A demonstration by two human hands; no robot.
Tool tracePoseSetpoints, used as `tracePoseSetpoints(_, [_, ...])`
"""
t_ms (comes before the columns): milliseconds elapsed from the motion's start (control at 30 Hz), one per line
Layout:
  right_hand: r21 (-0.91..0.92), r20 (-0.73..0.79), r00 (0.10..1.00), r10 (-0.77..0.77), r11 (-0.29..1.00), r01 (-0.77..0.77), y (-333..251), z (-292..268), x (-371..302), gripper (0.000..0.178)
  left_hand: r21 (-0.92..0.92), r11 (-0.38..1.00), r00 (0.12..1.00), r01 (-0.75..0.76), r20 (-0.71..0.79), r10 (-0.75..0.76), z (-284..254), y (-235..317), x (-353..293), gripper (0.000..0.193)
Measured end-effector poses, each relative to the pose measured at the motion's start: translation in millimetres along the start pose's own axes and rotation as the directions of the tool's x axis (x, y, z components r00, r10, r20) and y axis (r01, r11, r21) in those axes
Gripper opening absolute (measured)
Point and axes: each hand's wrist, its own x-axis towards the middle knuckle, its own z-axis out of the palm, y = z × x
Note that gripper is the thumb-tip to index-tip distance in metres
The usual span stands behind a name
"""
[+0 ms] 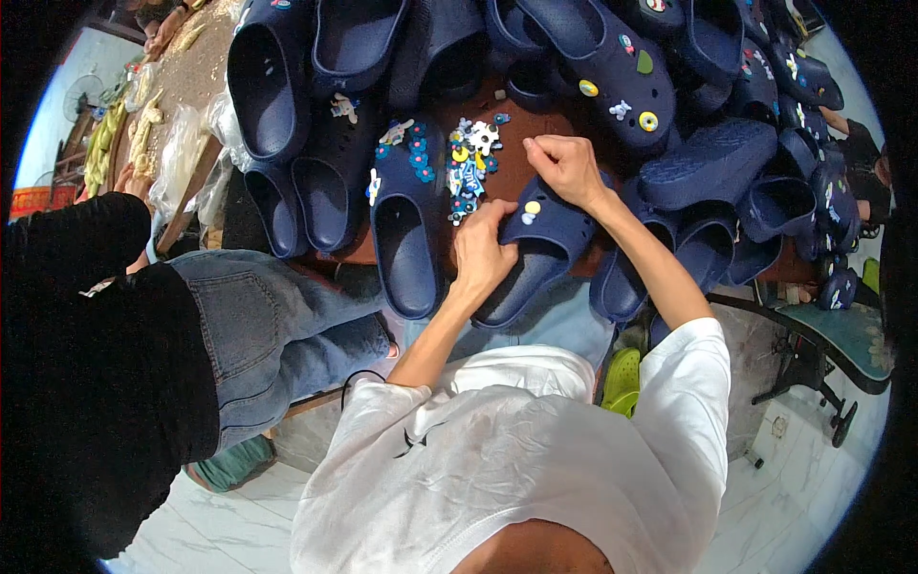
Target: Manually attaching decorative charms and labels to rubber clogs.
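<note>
A navy clog [521, 277] lies at the table's near edge, toe pointing away, with a yellow and a white charm on its upper. My left hand [485, 251] grips the clog's left side, some of its fingers hidden. Over the toe, my right hand [572, 174] is closed with its fingers curled in; whatever it may hold is hidden. Just left of the clog is a pile of small shoe charms [469, 172] in blue, white and yellow. Beyond that pile stands another navy clog [406, 239] with flower charms on its upper.
Many navy clogs [708, 163] crowd the brown table [564, 120] at the back and right. A person in black [86, 316] and jeans stands close on my left, near a table with clear plastic bags [179, 158]. Lime-green clogs [622, 378] are below the edge; a wheeled chair [841, 335] is right.
</note>
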Motion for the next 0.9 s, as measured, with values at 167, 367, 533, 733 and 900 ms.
tracePoseSetpoints(167, [-0.103,0.083,0.995,0.048,0.994,-0.039,3.0,18.4,17.0,0.034,-0.004,1.000,0.999,-0.021,-0.033,0.021,2.2,6.9,0.5,0.040])
tracePoseSetpoints(367, [-0.063,0.105,0.989,-0.101,0.992,0.108,4.6,9.5,13.5,0.023,-0.054,0.996,0.995,-0.072,-0.075,0.068,2.8,3.4,-2.9,0.038])
tracePoseSetpoints(533, [-0.014,0.422,0.872,-0.248,0.960,0.280,-13.5,-20.1,-23.6,0.021,-0.096,0.995,0.997,0.026,-0.076,-0.033,-3.5,6.1,7.8,0.027])
tracePoseSetpoints(733, [0.124,0.381,0.910,-0.165,0.984,0.127,-10.6,-14.2,-25.8,0.034,-0.084,0.996,0.997,0.005,-0.071,-0.011,-4.8,7.3,15.1,0.026])
tracePoseSetpoints(900, [0.021,0.416,0.894,-0.167,0.985,0.174,-11.7,-4.8,-19.7,0.039,-0.106,0.991,0.994,0.078,-0.064,-0.085,-2.3,7.9,14.6,0.024])
